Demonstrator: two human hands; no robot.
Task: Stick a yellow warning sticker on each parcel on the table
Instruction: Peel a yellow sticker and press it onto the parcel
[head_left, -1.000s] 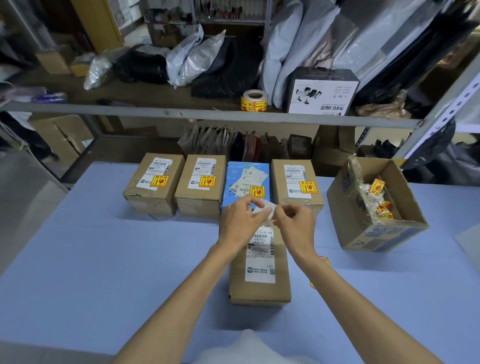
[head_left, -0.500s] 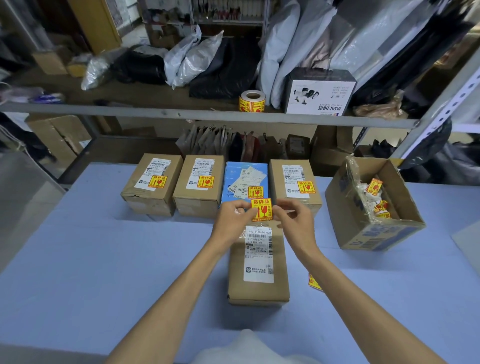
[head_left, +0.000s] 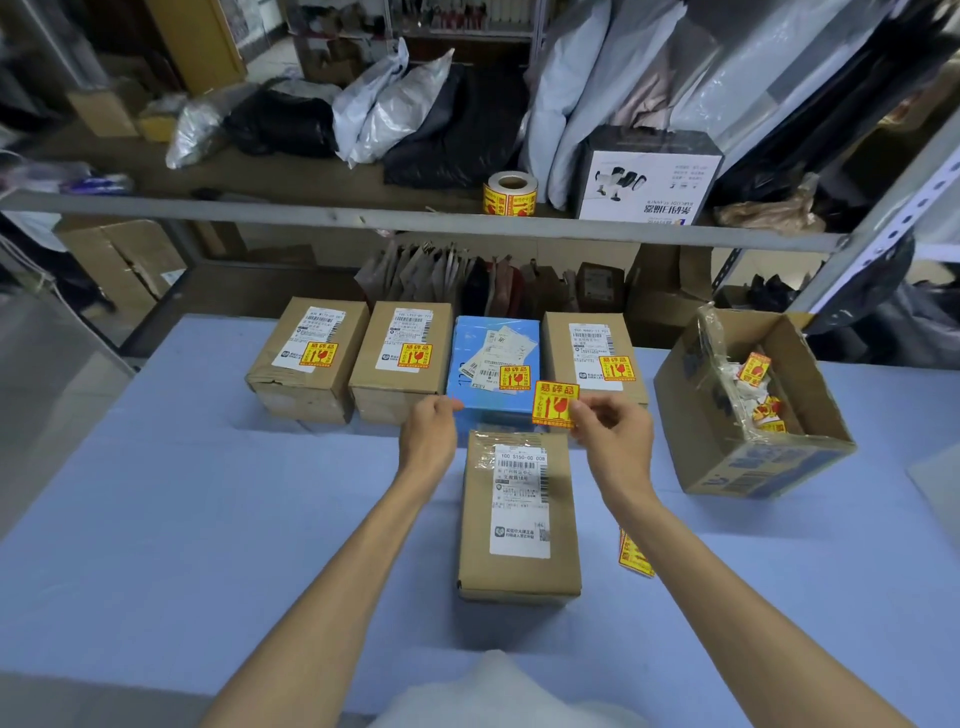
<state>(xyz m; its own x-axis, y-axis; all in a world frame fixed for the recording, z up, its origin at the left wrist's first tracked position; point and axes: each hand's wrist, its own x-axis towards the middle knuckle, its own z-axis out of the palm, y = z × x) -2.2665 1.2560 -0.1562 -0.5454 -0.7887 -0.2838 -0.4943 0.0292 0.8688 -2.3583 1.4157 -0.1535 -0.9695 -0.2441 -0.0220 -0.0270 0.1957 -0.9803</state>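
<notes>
A brown parcel (head_left: 519, 571) with a white shipping label and no yellow sticker lies at the table's centre, between my forearms. My right hand (head_left: 615, 441) pinches a yellow warning sticker (head_left: 554, 402) by its right edge, in the air just beyond the parcel's far end. My left hand (head_left: 428, 436) hovers to the left of that far end, apart from the sticker, its fingers curled away from view. Behind stand three brown parcels (head_left: 306, 358) (head_left: 400, 358) (head_left: 595, 353) and a blue one (head_left: 496, 353), each bearing a yellow sticker.
An open carton (head_left: 727, 467) with crumpled sticker scraps stands at the right. A strip of yellow stickers (head_left: 635, 556) lies on the blue table (head_left: 208, 519) beside my right forearm. A sticker roll (head_left: 510, 193) sits on the metal shelf (head_left: 415, 221) behind.
Both hands held the sticker between them; now my left hand has let go and moved left, and my right hand alone carries the sticker slightly to the right.
</notes>
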